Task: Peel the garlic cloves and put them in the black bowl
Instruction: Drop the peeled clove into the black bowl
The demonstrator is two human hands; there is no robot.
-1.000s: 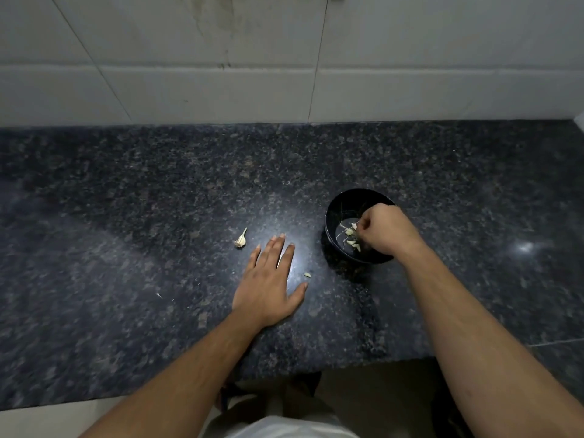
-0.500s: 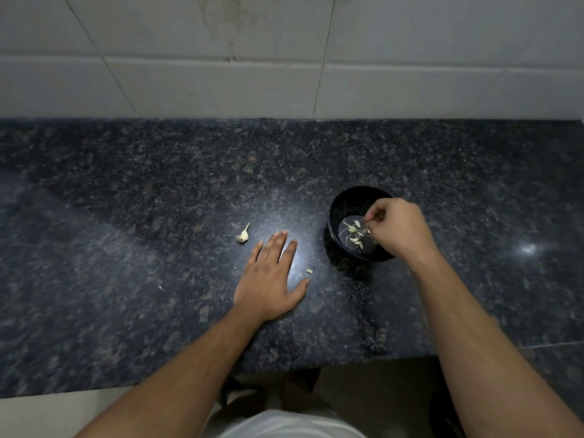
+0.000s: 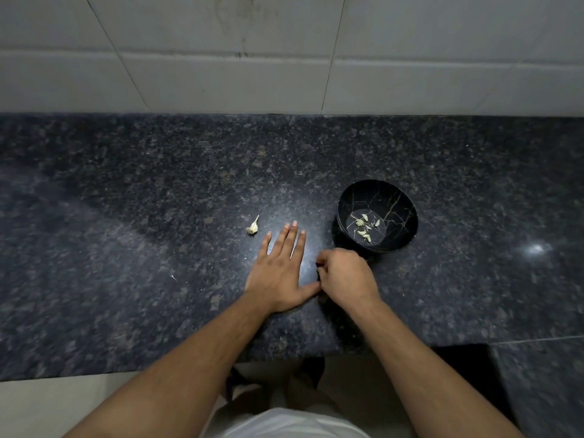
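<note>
The black bowl (image 3: pixel 398 200) with thin gold veins stands on the dark granite counter (image 3: pixel 158 216), right of centre. Several peeled garlic cloves (image 3: pixel 363 229) lie on its bottom. A pale garlic stem remnant (image 3: pixel 252 227) lies left of the bowl, just beyond my left fingertips. My left hand (image 3: pixel 278 273) rests flat on the counter, palm down and fingers apart, holding nothing. My right hand (image 3: pixel 347 276) is in front of the bowl with its fingers curled down onto the counter beside my left thumb. What lies under those fingertips is hidden.
A white tiled wall (image 3: pixel 284 58) rises behind the counter. The counter's front edge (image 3: pixel 126 373) runs close to my body, with pale floor below it. A tiny pale scrap (image 3: pixel 173 277) lies on the counter to the left.
My right hand has left the bowl and come down to the counter beside my left thumb, covering the small pale bit that lay there. My left hand has stayed flat.
</note>
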